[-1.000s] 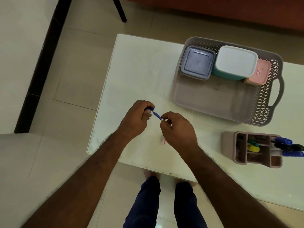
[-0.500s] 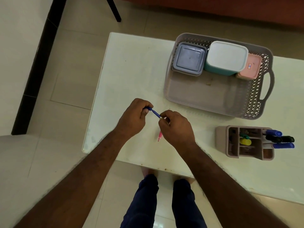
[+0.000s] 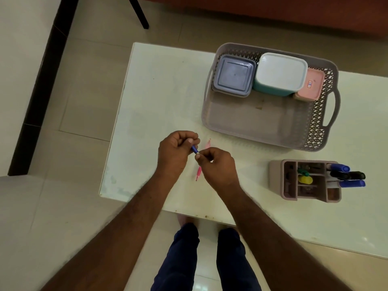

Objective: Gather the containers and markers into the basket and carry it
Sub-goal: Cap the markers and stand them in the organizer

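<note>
Both hands (image 3: 197,157) grip a blue pen (image 3: 195,149); pink container's (image 3: 310,86) label unreadable.

Single head view, looking steeply down from above; fingers (image 3: 190,141) near centre, table (image 3: 159,91) beyond, floor (image 3: 52,206) left.
</note>
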